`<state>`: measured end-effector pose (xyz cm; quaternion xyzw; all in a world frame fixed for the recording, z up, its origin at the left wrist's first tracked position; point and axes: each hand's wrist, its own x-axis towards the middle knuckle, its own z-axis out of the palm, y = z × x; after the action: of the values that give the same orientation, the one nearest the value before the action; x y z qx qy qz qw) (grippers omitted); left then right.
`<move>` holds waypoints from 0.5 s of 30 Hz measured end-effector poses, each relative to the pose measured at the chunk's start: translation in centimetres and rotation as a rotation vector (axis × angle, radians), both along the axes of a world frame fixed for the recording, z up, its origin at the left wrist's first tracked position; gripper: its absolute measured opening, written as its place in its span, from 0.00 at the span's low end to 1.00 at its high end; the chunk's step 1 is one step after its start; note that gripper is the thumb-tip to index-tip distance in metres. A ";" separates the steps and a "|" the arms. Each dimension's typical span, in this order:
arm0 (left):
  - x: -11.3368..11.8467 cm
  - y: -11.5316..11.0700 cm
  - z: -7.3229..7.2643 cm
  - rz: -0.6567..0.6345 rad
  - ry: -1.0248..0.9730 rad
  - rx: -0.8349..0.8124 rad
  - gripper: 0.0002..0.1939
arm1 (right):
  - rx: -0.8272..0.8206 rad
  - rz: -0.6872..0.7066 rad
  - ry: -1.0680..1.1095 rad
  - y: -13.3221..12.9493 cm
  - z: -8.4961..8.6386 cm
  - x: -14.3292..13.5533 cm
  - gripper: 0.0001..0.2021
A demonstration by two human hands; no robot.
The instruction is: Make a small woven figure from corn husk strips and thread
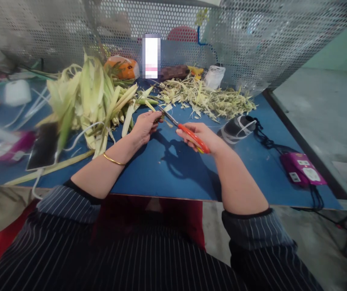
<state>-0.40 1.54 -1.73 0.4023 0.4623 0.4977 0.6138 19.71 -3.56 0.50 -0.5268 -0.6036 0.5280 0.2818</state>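
Observation:
My right hand (207,134) is wrapped round the red-orange handles of a pair of scissors (194,137), whose blades point up and left toward my left hand. In a pinch, my left hand (144,126) has a narrow strip of corn husk (150,106) by the scissor tips. Whether the blades touch the strip, I cannot tell. Left of my hands lies a big heap of long pale-green corn husks (91,91). Beyond the scissors is a spread pile of short cut husk pieces (209,99).
The blue table (167,173) carries a phone (44,145) with a white cable at left. A dark roll with white cord (236,128) and a purple power box (302,169) are at right. At the back stand an orange packet (121,67) and a perforated metal screen (173,18).

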 end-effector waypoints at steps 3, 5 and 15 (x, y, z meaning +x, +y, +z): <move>-0.1 0.2 0.0 -0.006 -0.005 0.000 0.08 | 0.003 -0.023 0.005 0.0 0.0 -0.3 0.22; -0.2 0.3 0.0 -0.004 -0.010 0.002 0.08 | 0.018 -0.045 0.000 -0.1 0.1 -0.6 0.23; -0.4 0.1 0.8 -0.043 -0.077 0.019 0.08 | 0.095 -0.244 0.154 0.2 -0.3 -1.1 0.23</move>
<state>-0.77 1.59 -0.90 0.3982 0.4249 0.5040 0.6379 18.64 -3.32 0.19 -0.5402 -0.5361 0.4996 0.4138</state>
